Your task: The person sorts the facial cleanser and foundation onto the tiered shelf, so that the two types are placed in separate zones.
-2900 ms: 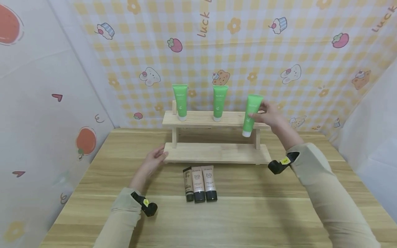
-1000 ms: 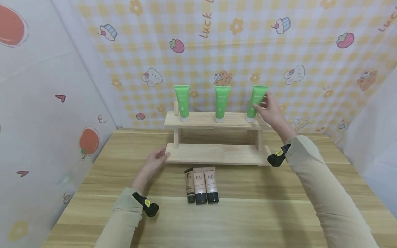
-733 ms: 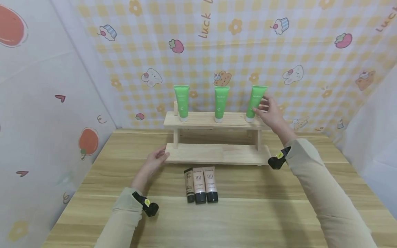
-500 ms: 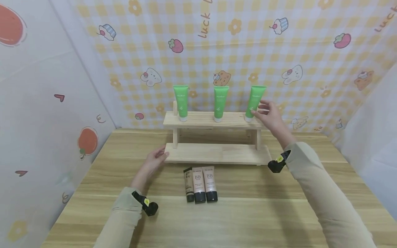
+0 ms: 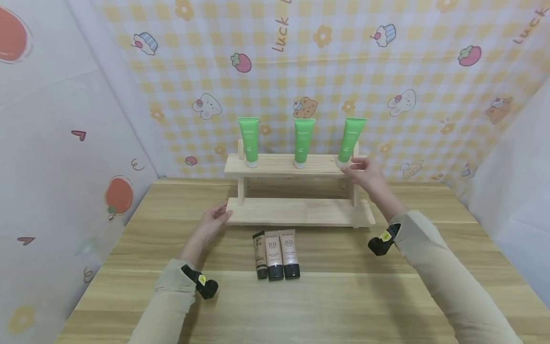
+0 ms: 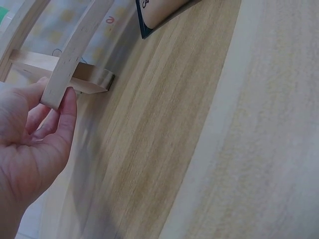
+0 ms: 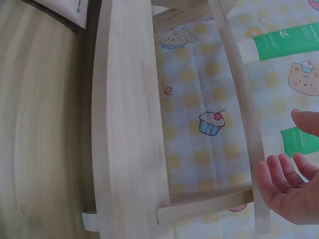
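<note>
A two-tier wooden display shelf [image 5: 301,211] stands against the patterned cloth. My left hand [image 5: 210,224] pinches the left end of its lower board between thumb and fingers, as the left wrist view confirms. On the upper board [image 5: 275,164], three green squeeze tubes stand on white caps: a left tube [image 5: 249,138], a middle tube [image 5: 303,138] and a right tube [image 5: 351,136], its top slanting rightward. My right hand [image 5: 368,177] is beside the right tube's cap. In the right wrist view its thumb and fingers [image 7: 285,174] are spread and grip nothing.
Three cosmetic tubes lie side by side on the wooden table [image 5: 335,306] before the shelf: a slim brown tube [image 5: 260,253] and two pale pink BB tubes, a middle one [image 5: 274,251] and a right one [image 5: 289,248]. Cloth walls rise behind and at both sides.
The right green tube was raised from in front of the upper board and stood on it. My right hand then let go and slid down toward its cap. The left hand stayed put.
</note>
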The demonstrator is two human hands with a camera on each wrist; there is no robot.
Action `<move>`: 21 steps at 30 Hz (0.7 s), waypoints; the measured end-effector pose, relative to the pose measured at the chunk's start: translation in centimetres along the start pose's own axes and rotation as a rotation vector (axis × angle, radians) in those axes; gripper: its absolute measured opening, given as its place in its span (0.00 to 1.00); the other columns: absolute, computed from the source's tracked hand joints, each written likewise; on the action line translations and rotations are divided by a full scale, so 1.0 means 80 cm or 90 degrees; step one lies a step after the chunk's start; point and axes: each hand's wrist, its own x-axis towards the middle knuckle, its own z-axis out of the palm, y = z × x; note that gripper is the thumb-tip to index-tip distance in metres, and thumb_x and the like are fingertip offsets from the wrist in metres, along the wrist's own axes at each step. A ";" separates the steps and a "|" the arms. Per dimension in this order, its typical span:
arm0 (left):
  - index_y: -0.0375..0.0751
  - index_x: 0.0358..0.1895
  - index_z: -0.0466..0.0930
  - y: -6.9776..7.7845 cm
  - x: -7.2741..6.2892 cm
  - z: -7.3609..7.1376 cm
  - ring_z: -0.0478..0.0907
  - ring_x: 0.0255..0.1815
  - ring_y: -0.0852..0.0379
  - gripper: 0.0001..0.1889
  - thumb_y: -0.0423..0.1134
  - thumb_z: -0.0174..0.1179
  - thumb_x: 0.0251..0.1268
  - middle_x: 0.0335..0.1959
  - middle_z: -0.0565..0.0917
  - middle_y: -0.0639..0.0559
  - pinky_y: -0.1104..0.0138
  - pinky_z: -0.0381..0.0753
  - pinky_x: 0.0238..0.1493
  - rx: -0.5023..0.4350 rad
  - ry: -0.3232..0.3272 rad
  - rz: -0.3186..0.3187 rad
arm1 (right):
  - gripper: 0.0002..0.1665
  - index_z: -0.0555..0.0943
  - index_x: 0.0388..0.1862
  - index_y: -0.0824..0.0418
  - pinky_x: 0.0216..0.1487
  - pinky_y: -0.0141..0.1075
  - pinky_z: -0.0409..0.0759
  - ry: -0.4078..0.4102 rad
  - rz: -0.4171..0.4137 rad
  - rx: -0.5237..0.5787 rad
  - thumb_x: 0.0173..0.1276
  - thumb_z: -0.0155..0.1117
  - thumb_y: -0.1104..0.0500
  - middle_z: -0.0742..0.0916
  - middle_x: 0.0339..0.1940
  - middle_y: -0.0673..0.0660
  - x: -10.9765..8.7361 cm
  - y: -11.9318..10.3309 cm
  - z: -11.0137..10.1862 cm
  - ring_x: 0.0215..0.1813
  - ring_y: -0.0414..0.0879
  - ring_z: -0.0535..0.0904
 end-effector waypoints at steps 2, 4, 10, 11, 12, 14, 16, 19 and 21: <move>0.34 0.71 0.45 -0.001 0.000 -0.002 0.56 0.69 0.37 0.31 0.38 0.46 0.70 0.69 0.55 0.31 0.52 0.64 0.67 -0.002 -0.002 -0.001 | 0.37 0.61 0.65 0.69 0.49 0.32 0.80 -0.020 0.011 -0.004 0.64 0.59 0.51 0.73 0.58 0.66 -0.002 0.001 0.003 0.45 0.44 0.73; 0.34 0.71 0.45 -0.001 -0.001 -0.002 0.56 0.69 0.37 0.31 0.38 0.46 0.70 0.69 0.55 0.31 0.52 0.64 0.67 -0.004 -0.003 -0.002 | 0.37 0.60 0.65 0.69 0.55 0.40 0.78 -0.035 0.015 0.004 0.64 0.58 0.52 0.72 0.59 0.67 -0.004 0.003 0.007 0.48 0.47 0.73; 0.33 0.71 0.45 -0.002 -0.001 -0.003 0.56 0.69 0.37 0.31 0.39 0.46 0.70 0.69 0.55 0.30 0.52 0.65 0.67 0.009 -0.001 0.003 | 0.35 0.59 0.66 0.69 0.49 0.32 0.79 -0.051 0.021 0.026 0.65 0.57 0.56 0.71 0.62 0.69 -0.010 0.009 0.016 0.57 0.56 0.72; 0.33 0.71 0.45 -0.002 -0.001 -0.003 0.56 0.69 0.37 0.31 0.39 0.46 0.70 0.69 0.55 0.30 0.52 0.65 0.67 0.010 0.000 0.003 | 0.34 0.59 0.66 0.69 0.47 0.30 0.79 -0.052 0.020 0.023 0.66 0.56 0.55 0.71 0.62 0.68 -0.010 0.009 0.017 0.57 0.56 0.72; 0.33 0.71 0.45 -0.001 -0.001 -0.003 0.56 0.69 0.37 0.31 0.39 0.46 0.70 0.69 0.55 0.31 0.52 0.65 0.67 0.009 0.001 0.004 | 0.34 0.59 0.66 0.68 0.46 0.28 0.79 -0.052 0.020 0.022 0.66 0.57 0.55 0.71 0.61 0.68 -0.012 0.009 0.019 0.56 0.55 0.73; 0.34 0.71 0.45 -0.001 -0.001 -0.003 0.56 0.69 0.37 0.31 0.39 0.46 0.70 0.69 0.55 0.31 0.52 0.64 0.67 0.007 0.001 0.003 | 0.35 0.60 0.66 0.69 0.46 0.29 0.80 -0.058 0.017 0.018 0.66 0.57 0.54 0.72 0.61 0.69 -0.013 0.011 0.022 0.52 0.53 0.74; 0.34 0.71 0.45 -0.001 0.000 -0.002 0.56 0.69 0.37 0.31 0.39 0.46 0.70 0.69 0.55 0.31 0.52 0.64 0.67 0.009 0.001 0.003 | 0.35 0.60 0.65 0.68 0.49 0.33 0.80 -0.075 0.019 0.016 0.65 0.57 0.53 0.72 0.61 0.68 -0.015 0.013 0.026 0.51 0.51 0.74; 0.34 0.71 0.45 -0.002 0.000 -0.001 0.56 0.69 0.37 0.31 0.39 0.46 0.70 0.69 0.55 0.31 0.52 0.64 0.67 0.012 0.004 0.001 | 0.35 0.60 0.65 0.70 0.54 0.39 0.79 -0.101 0.014 0.019 0.65 0.57 0.54 0.71 0.61 0.69 -0.019 0.016 0.033 0.53 0.52 0.74; 0.34 0.71 0.46 -0.002 0.000 -0.001 0.57 0.69 0.37 0.31 0.40 0.46 0.70 0.69 0.56 0.31 0.52 0.64 0.67 0.016 0.008 0.002 | 0.35 0.59 0.65 0.71 0.56 0.42 0.78 -0.123 0.009 0.018 0.66 0.57 0.54 0.71 0.61 0.70 -0.021 0.017 0.039 0.56 0.55 0.72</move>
